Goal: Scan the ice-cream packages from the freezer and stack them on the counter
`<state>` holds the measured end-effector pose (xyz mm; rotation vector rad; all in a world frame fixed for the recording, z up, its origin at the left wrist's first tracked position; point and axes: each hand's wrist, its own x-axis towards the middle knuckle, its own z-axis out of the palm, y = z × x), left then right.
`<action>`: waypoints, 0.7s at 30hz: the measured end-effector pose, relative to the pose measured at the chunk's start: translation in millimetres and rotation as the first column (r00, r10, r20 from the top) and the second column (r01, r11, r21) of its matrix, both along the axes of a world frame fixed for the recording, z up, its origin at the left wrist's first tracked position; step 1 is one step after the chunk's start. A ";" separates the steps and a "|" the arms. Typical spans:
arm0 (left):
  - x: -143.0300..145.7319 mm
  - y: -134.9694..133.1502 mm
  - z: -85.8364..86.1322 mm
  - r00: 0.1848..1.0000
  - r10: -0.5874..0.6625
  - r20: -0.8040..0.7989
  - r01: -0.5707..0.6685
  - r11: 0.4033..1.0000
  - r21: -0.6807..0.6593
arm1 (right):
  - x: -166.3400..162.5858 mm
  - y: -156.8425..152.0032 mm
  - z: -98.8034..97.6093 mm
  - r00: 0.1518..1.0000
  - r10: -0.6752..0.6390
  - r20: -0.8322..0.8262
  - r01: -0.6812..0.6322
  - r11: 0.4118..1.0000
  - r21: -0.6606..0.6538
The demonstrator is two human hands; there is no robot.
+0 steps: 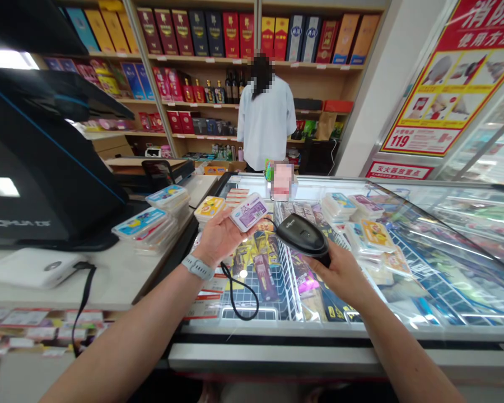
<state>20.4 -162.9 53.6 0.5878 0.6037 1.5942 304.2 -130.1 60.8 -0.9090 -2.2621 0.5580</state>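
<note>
On my left palm [217, 238] lies a flat white plastic box with a purple label [248, 212], a barcode showing on its face; my thumb and fingers hold it by its near end. My right hand [340, 271] is wrapped round the handle of a black barcode scanner [302, 234]. The scanner's head points left toward the box, with a gap between them. A yellow-labelled box [210, 207] sits just beyond my left hand. Right of the scanner, stacked boxes with yellow and blue labels [369, 238] rest on the freezer's glass top [235, 307].
Left of the freezer, a counter [113, 280] carries a black checkout terminal [46, 168], stacked blue-labelled boxes [145, 224] and a white device [37, 267]. A black cord loop [239, 316] lies on the glass. Beyond stands a person in a light shirt [266, 123], facing shelves [205, 59].
</note>
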 end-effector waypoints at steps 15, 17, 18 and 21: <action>2.2 -2.1 1.6 0.999 0.033 -0.007 -0.033 0.999 -0.017 | -1.2 2.0 -4.6 0.999 0.026 0.022 -0.026 0.999 0.024; 1.9 -1.9 0.8 1.000 0.029 -0.006 -0.029 1.000 -0.010 | -1.4 2.0 -4.7 0.999 0.028 0.023 -0.029 0.999 0.026; 1.7 -1.7 0.3 1.000 0.026 -0.007 -0.026 1.000 -0.003 | -1.4 1.9 -4.5 0.999 0.031 0.022 -0.032 0.999 0.028; 1.7 -1.5 -0.7 1.000 0.020 -0.016 -0.020 1.000 0.007 | -1.6 1.2 -3.7 0.999 0.040 0.019 -0.041 0.999 0.032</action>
